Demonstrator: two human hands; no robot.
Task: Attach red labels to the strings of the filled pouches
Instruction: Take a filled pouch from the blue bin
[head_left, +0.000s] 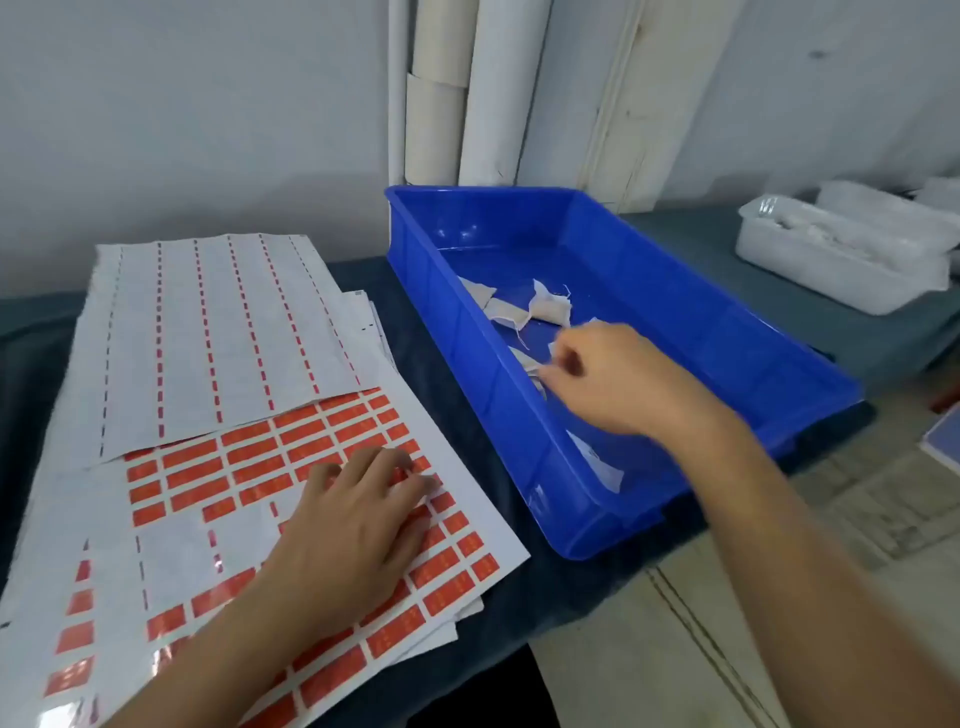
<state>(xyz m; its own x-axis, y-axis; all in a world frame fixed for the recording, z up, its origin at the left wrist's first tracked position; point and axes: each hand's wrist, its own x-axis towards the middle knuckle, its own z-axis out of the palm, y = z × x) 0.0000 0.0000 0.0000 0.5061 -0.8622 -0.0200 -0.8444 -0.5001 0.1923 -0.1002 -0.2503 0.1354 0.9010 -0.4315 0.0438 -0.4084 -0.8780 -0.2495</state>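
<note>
A sheet of red labels (244, 467) lies on the dark table at the lower left. My left hand (358, 525) rests flat on it, fingertips touching labels near the sheet's right side. A blue plastic bin (691, 332) stands to the right and holds several small beige pouches (550, 306) with white strings. My right hand (618, 374) reaches into the bin, its fingers curled and pinching a pouch or its string (540, 371); motion blur hides exactly which.
A used label sheet (208, 332) with most stickers peeled off overlaps the top of the red sheet. White plastic containers (841, 260) sit at the far right. White rolled tubes (467, 88) lean against the wall behind the bin. Floor shows at the lower right.
</note>
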